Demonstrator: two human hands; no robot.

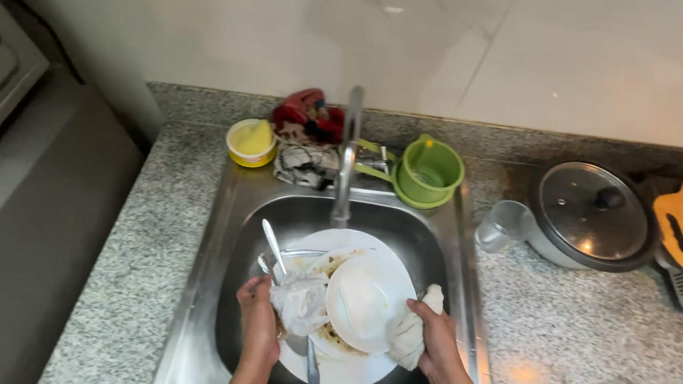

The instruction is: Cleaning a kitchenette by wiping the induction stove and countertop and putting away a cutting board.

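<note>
Over the steel sink (224,230), the left hand (257,316) grips the edge of a stack of dirty white plates (345,305), beside a crumpled plastic bag (300,302) and some spoons (277,254). The right hand (435,338) is clenched around a pale cloth (411,335), perhaps a sponge, pressed against the plates' right rim.

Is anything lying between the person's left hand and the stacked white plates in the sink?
Yes. A crumpled white wad and cutlery lie on the plates right at the left hand. The right hand grips a cloth against the plates' right edge.
</note>
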